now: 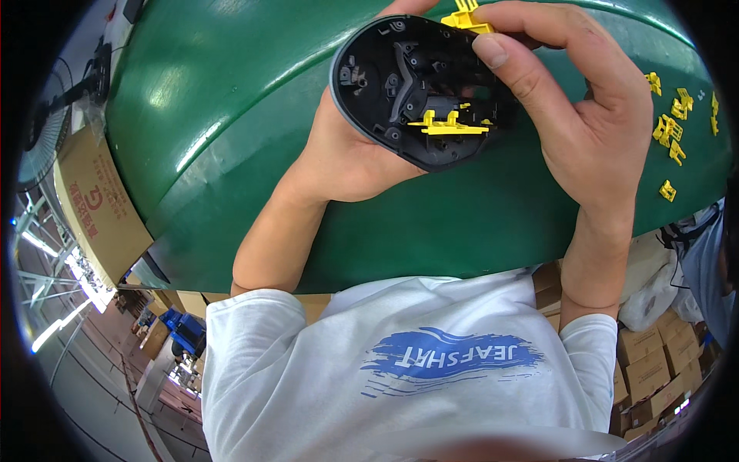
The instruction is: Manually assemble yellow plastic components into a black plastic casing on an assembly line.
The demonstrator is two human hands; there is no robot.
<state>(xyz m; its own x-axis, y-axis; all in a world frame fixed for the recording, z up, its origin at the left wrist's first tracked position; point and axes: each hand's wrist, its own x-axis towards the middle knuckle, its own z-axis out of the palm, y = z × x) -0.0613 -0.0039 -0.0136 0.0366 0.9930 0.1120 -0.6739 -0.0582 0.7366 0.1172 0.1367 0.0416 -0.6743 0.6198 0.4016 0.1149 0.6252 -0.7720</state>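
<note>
My left hand (350,158) is wrapped round the underside of a black plastic housing (377,77), an oval shell with its inside facing up. Ribs, posts and small holes line the shell. A yellow plastic clip (454,127) sits inside it, along the edge nearest me. Between the thumb and fingers of my right hand (581,100) a second yellow clip (466,18) is pinched, at the far right rim of the housing. Whether that clip touches the rim I cannot tell. Most of my left fingers are hidden beneath the shell.
Several loose yellow clips (668,131) lie on the green tabletop (246,185) to the right. A cardboard box (100,204) and a fan (50,135) stand at the left. Stacked cartons (650,373) and a person in blue (704,262) are at the lower right.
</note>
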